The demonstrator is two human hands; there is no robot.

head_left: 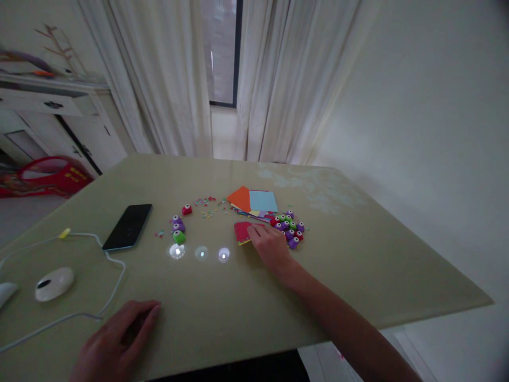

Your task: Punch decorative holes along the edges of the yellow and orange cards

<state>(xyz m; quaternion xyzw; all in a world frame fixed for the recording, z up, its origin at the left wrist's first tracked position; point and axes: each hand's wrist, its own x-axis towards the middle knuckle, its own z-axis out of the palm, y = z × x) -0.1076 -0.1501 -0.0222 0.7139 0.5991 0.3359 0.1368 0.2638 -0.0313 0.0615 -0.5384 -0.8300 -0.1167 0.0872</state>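
My right hand [271, 245] reaches over the middle of the table, its fingers closed on a small red square [242, 232] with a yellow edge showing beneath; it looks like paper. Right beside that hand lies a cluster of purple, green and red eyeball figures [292, 225]. Behind it sits a pile of coloured paper squares, an orange one [239, 198] and a light blue one [263, 201] on top. At the near left, my left hand [117, 339] rests on the table, thumb and index tips together with nothing visible between them.
More eyeball figures [178, 227] stand left of centre, near scattered tiny coloured bits [205, 201]. A black phone [128, 227], a white cable [119, 276] and a white mouse-like object [54, 284] lie on the left. A wall [437, 132] borders the table on the right.
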